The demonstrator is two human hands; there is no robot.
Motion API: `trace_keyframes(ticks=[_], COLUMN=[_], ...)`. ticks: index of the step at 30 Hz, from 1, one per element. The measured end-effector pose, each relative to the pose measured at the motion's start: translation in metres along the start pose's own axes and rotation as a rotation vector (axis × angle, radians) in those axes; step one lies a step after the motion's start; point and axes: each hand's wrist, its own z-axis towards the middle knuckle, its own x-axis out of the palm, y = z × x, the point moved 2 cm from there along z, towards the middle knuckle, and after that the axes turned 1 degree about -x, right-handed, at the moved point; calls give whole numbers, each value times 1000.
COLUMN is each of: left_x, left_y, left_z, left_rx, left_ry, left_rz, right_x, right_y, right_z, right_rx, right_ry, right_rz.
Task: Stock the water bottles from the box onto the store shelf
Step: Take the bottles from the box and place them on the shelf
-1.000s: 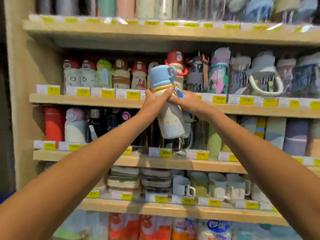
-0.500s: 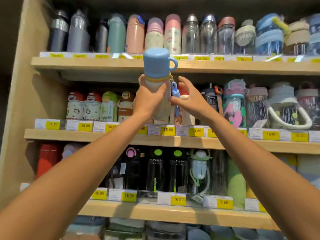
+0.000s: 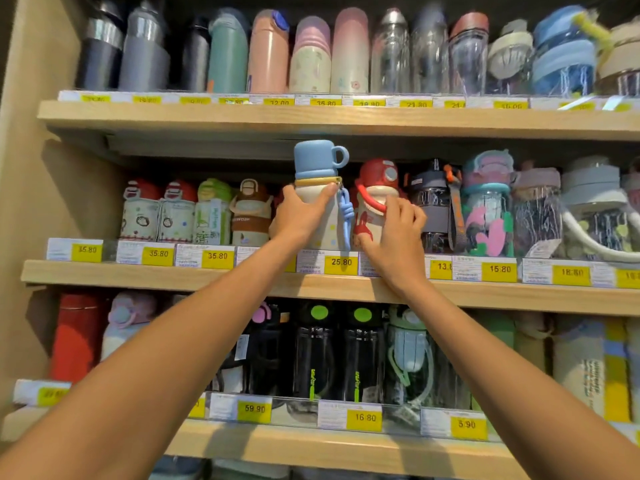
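A white water bottle with a blue cup-shaped cap (image 3: 320, 161) and a blue strap stands upright at the front of the middle wooden shelf (image 3: 242, 277). My left hand (image 3: 299, 214) grips its body just under the yellow ring. My right hand (image 3: 394, 233) is beside it, fingers curled on the red-capped bottle (image 3: 375, 181) with a red handle, next to the blue-capped one. The box is out of view.
Bottles fill the shelves: red and green capped ones (image 3: 180, 209) left of my hands, clear ones (image 3: 485, 206) to the right. Tall flasks (image 3: 266, 53) line the top shelf, black bottles (image 3: 315, 351) the lower one. Yellow price tags (image 3: 341, 263) run along each shelf edge.
The blue-capped bottle has gone from in front of the top shelf edge down into the middle shelf. My right hand left its strap and moved onto the red-capped bottle.
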Motion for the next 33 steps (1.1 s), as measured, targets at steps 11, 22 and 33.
trace_keyframes(ticks=[11,22,33], left_x=[14,23,15], left_y=[-2,1,-3], left_z=[10,2,-78], left_rx=[-69,-181,42], left_ry=[115,128,-23], left_rz=[127,136,-194], right_x=[0,-3,-35], right_y=[-2,-3,-16], right_z=[-4,-6,-32], right_rx=[13,19,22], right_ry=[5,18,30], right_rz=[28,34,316])
